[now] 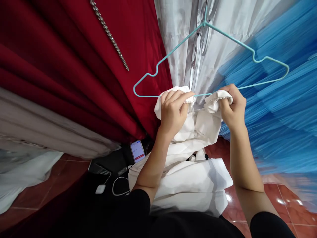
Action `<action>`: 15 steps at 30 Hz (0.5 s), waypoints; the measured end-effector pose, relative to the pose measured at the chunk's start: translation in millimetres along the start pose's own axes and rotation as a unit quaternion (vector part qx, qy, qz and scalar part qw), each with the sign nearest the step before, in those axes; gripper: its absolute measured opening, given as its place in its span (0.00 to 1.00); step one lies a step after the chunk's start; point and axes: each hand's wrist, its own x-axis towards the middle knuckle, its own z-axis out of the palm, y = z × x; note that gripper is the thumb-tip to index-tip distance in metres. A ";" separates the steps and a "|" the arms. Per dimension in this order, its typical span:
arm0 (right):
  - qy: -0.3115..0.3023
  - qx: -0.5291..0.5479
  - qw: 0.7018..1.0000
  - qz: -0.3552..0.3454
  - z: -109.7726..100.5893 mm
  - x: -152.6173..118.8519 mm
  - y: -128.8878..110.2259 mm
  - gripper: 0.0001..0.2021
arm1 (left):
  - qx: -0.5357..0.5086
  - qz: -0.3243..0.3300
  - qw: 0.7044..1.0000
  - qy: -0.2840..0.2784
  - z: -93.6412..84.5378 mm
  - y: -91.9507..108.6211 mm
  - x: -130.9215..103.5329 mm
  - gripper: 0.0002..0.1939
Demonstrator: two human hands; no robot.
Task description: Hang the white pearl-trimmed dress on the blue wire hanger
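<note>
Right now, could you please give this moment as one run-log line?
left hand: grips white garment; right hand: grips its beaded edge; turquoise hanger: lower bar partly hidden at hands; phone: screen lit

Just the one head cam here, worn by the person and aimed forward and down past their own chest. The black shirt (140,203) is crammed along the bottom edge, right up near the lens, and the forearms (152,168) run up from there to the left hand (173,110) and right hand (234,107), pretty close, a bit right of center. Beyond them it faces hanging fabric: red drape (138,66) on the left, blue tulle (284,99) on the right. Tilt's steep enough to catch the floor tiles (297,211) low on both sides. Looks wide too, folds splaying outward, height kinda squished.
</note>
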 end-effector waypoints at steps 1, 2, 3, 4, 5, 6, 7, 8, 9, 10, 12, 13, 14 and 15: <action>0.010 -0.005 1.000 0.007 2.0 3.4 1.2 0.06 | -0.010 0.008 1.000 0.006 -0.1 0.0 -0.5 0.18; 0.023 -0.006 1.000 0.013 3.3 6.2 1.8 0.07 | -0.022 0.018 0.999 0.021 -0.3 -0.4 -1.3 0.18; 0.033 -0.005 0.999 0.019 4.1 8.6 1.6 0.08 | -0.032 0.024 0.998 0.049 -0.9 -1.2 -2.6 0.17; 0.039 -0.004 0.999 0.024 4.4 10.6 0.6 0.09 | -0.037 0.023 0.995 0.091 -1.8 -2.6 -4.5 0.15; 0.042 -0.002 0.999 0.028 4.4 12.3 -0.7 0.10 | -0.035 0.014 0.989 0.141 -3.1 -5.1 -7.0 0.14; 0.043 0.000 0.999 0.031 4.3 13.6 -2.2 0.11 | -0.027 -0.003 0.980 0.195 -4.9 -8.7 -10.2 0.13; 0.043 0.001 0.998 0.035 4.1 14.6 -3.6 0.11 | -0.020 -0.023 0.969 0.246 -7.2 -13.7 -14.0 0.13; 0.043 0.003 0.998 0.040 4.1 15.3 -4.5 0.11 | -0.016 -0.043 0.956 0.290 -10.0 -20.1 -18.2 0.12; 0.043 0.004 0.998 0.045 4.1 15.6 -5.0 0.11 | -0.017 -0.062 0.944 0.325 -13.2 -27.7 -22.6 0.12; 0.044 0.006 0.998 0.050 4.3 15.6 -5.1 0.11 | -0.023 -0.076 0.933 0.352 -16.7 -36.5 -27.0 0.12; 0.047 0.009 0.997 0.053 5.1 15.1 -4.5 0.11 | -0.027 -0.110 0.917 0.382 -24.7 -55.5 -34.8 0.11; 0.049 0.011 0.997 0.053 5.7 14.8 -4.1 0.12 | -0.018 -0.132 0.913 0.385 -29.2 -65.0 -37.6 0.10; 0.052 0.012 0.997 0.052 6.3 14.5 -3.7 0.12 | -0.006 -0.155 0.911 0.382 -33.8 -73.8 -39.1 0.10; 0.054 0.014 0.997 0.051 7.0 14.4 -3.3 0.13 | 0.005 -0.176 0.909 0.378 -38.7 -81.8 -39.2 0.11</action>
